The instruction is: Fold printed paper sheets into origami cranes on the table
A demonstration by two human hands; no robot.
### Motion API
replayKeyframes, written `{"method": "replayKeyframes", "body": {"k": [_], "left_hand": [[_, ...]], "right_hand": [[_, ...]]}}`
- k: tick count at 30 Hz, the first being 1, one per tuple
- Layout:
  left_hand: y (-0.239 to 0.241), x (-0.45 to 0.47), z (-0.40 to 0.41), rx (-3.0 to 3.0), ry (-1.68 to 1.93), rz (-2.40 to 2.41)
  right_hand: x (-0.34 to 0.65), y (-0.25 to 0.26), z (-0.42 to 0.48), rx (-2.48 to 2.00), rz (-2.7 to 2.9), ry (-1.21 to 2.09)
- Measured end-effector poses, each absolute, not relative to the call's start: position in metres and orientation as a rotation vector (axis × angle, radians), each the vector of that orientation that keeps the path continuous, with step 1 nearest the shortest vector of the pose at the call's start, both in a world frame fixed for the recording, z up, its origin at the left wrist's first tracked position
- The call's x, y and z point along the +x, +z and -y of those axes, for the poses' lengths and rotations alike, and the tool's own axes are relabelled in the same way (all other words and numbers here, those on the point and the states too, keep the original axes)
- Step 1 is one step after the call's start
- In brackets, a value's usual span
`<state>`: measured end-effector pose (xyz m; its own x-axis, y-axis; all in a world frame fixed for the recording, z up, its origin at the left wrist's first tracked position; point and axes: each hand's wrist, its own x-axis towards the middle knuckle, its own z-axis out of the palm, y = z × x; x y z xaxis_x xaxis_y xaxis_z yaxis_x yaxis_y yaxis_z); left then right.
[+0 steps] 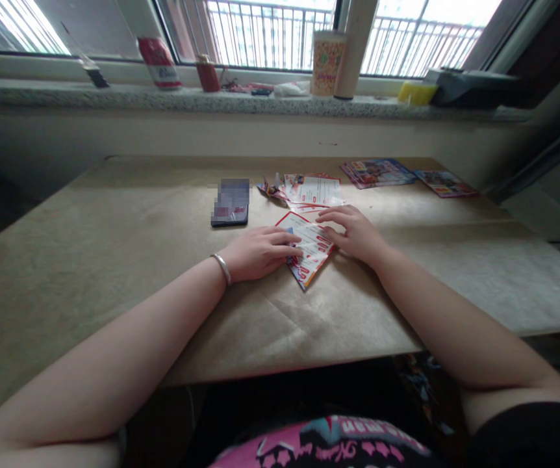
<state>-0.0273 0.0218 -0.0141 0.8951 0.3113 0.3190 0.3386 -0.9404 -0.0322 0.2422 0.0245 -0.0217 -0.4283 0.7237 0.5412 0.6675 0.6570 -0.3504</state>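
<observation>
A folded printed leaflet (310,250), white with red and blue marks, lies on the brown paper-covered table (114,260) in front of me. My left hand (260,250), with a silver bangle on the wrist, lies flat on its left side with the fingers stretched out over the paper. My right hand (353,231) presses its fingertips on the leaflet's right edge, fingers extended. Neither hand grips anything.
A dark phone (230,203) lies left of a small heap of leaflets (309,190). Two more leaflets (377,172) lie at the far right. The windowsill (187,97) holds a red packet, a cup, a yellow thing and small items.
</observation>
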Motion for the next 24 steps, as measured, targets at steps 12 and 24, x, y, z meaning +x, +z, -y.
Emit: {"method": "replayKeyframes", "body": {"k": [12,24], "left_hand": [[-0.004,-0.025,-0.013,-2.917,-0.391,0.482],[-0.009,-0.032,-0.021,-3.098,-0.363,0.692]], "right_hand": [[0.242,-0.017,-0.023,-0.962,2.328,0.164],[0.243,-0.017,-0.022,-0.897,2.404,0.22]]}}
